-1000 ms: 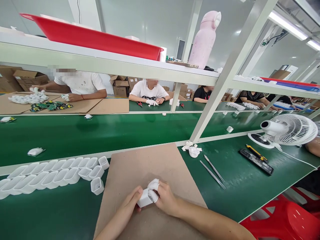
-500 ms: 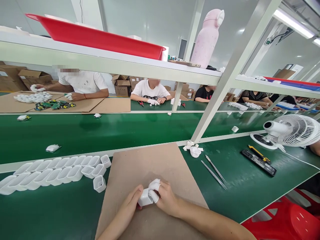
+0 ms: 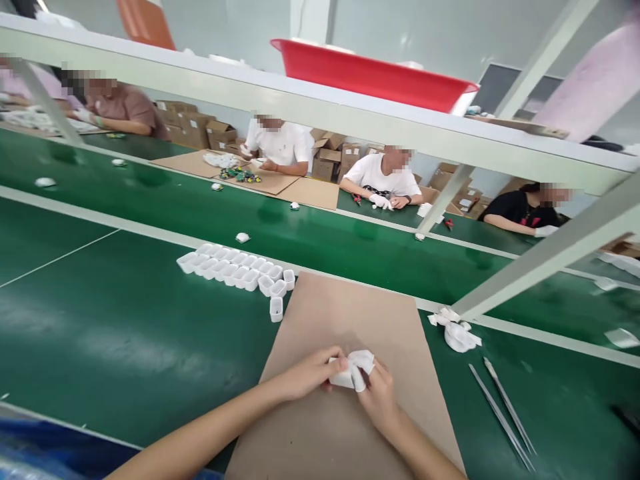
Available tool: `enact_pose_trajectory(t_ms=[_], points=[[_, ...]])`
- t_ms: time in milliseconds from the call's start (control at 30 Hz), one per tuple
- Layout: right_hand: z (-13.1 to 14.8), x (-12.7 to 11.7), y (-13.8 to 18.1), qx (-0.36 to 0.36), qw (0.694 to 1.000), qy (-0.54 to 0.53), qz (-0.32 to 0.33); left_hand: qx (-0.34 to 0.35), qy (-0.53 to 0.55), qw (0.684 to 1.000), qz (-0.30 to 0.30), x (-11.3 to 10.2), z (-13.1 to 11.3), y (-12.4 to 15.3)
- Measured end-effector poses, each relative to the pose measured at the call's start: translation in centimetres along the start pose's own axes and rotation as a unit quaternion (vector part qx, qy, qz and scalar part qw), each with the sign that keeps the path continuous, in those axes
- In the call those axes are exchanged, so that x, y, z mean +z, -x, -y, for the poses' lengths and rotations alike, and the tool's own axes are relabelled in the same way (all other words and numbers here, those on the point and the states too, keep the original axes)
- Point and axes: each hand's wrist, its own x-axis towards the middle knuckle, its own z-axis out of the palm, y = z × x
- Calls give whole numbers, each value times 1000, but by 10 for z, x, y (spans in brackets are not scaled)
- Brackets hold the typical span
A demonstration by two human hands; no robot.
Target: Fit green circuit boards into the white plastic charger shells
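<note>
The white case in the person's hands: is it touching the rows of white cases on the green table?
Apart. The head view shows white case held over the cardboard sheet, far from the rows.

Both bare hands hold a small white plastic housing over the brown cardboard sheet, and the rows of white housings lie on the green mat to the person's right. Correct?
Not quite. In the head view the rows of white housings lie to the person's left. Left hand and right hand do hold the small white plastic housing over the brown cardboard sheet.

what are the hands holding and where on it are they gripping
Both hands hold one small white plastic casing over the cardboard sheet. The left hand pinches its left end; the right hand, fingertips white-covered, grips its right end.
</note>
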Motion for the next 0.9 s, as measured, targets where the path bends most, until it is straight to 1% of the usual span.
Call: enact_pose_trajectory(t_ms=[67, 233, 367, 433, 500, 600, 633, 667, 733, 767, 800, 833, 867, 900], points=[[-1, -1, -1, -2, 1000, 6, -6, 1, 6, 1000, 20, 0, -2, 3], [-3, -1, -1, -27, 999, 23, -21, 5, 32, 999, 42, 0, -3, 4], [-6, -3, 1, -52, 998, 24, -24, 9, 69, 997, 41, -1, 7, -3], [-6, -5, 2, -67, 997, 18, -20, 15, 88, 995, 51, -1, 12, -6], [-5, -8, 2, -80, 997, 7, -12, 17, 108, 990, 90, 0, 15, -9], [-6, -17, -2, -89, 996, -19, 20, 7, 134, 973, 187, -1, 15, -12], [-8, -21, -5, -73, 996, -39, 40, 4, 139, 967, 213, -1, 15, -14], [-11, -25, -10, -42, 995, -62, 61, 3, 143, 963, 229, -2, 14, -15], [-23, -32, -27, 63, 989, -100, 85, 6, 153, 958, 243, -2, 15, -18], [-30, -33, -41, 124, 983, -103, 82, 12, 156, 958, 241, -1, 18, -20], [-39, -31, -57, 174, 978, -88, 74, 19, 151, 960, 233, 0, 22, -22], [-47, -26, -75, 205, 974, -64, 70, 29, 140, 965, 220, 2, 27, -25], [-54, -16, -96, 219, 972, -38, 71, 40, 124, 971, 203, 4, 34, -29], [-61, -3, -118, 211, 973, -13, 92, 51, 105, 976, 182, 7, 41, -33]])
